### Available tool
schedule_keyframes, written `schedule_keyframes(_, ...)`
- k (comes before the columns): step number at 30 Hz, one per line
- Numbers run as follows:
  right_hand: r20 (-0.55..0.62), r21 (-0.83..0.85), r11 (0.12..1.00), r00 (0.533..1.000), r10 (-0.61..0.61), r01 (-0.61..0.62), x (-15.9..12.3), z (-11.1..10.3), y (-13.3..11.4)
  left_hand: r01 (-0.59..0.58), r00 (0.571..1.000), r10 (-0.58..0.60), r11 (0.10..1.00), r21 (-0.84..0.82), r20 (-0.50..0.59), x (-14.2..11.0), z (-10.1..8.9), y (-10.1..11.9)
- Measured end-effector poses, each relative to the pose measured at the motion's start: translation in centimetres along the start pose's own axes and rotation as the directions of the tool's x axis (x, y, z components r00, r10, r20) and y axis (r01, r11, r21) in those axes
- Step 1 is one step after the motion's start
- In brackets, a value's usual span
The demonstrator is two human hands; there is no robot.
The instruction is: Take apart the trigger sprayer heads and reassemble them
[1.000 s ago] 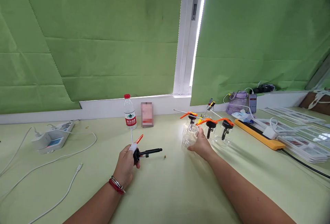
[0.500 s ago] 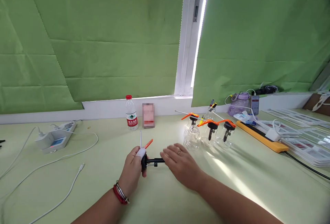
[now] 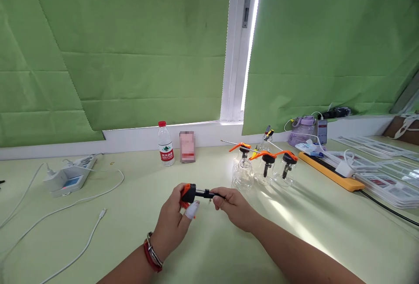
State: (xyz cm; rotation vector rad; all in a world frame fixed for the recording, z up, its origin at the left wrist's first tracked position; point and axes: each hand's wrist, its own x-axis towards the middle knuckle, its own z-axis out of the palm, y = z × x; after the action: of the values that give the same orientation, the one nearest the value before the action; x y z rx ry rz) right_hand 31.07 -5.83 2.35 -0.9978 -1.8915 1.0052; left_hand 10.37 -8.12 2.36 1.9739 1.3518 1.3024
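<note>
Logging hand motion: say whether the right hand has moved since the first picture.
Yes: the right hand moved left and down the view, judged against the water bottle.

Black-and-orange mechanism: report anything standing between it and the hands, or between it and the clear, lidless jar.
The left hand holds the head of the black-and-orange mechanism and the right hand grips its rod, so nothing separates them. Toward the clear, lidless jar, only the right hand visibly intervenes.
</note>
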Motion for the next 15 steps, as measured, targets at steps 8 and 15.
schedule_keyframes(8, -0.086, -0.061, 0.988, 0.987, 0.134, -0.139, 1.2, 0.6, 3.3, 0.410, 0.897, -0.409, 0.912, 0.032, 0.166, 1.0, 1.3, -2.0)
schedule_keyframes(15, -0.014, -0.017, 0.980, 0.980, 0.200, -0.200, 1.3, 1.1, 4.5, 0.295, 0.863, -0.373, 0.920, 0.259, 0.341, 1.3, 0.7, -2.9)
